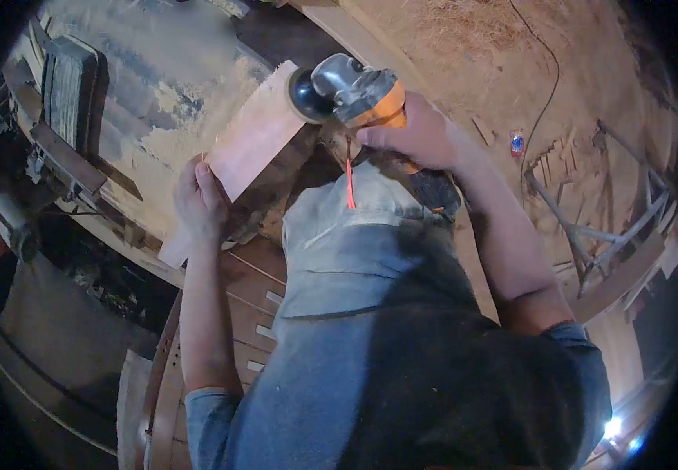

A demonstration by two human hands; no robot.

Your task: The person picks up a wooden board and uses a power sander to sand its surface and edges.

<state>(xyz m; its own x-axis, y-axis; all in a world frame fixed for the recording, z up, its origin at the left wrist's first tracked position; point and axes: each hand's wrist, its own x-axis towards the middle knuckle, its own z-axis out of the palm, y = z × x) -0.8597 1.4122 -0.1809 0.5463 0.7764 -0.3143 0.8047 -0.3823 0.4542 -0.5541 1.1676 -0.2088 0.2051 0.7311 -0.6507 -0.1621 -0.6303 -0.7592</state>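
My right hand point(421, 133) is wrapped round the orange body of an angle grinder point(358, 92). The tool's round black disc point(307, 95) meets the far end of a pale wooden board point(256, 133). At the board's near end, my left hand point(200, 196) grips its edge, thumb on top. The board slants from lower left to upper right over a dusty work surface. An orange-red strip point(350, 184) hangs below the grinder, in front of my clothing.
A dusty workbench point(166, 94) lies at the upper left, with a dark ribbed block point(70, 94) on it. A cable point(556, 74) runs over the sawdust-covered ground. Right of me stands a metal frame point(589, 231); a small blue-red packet point(517, 143) lies nearby.
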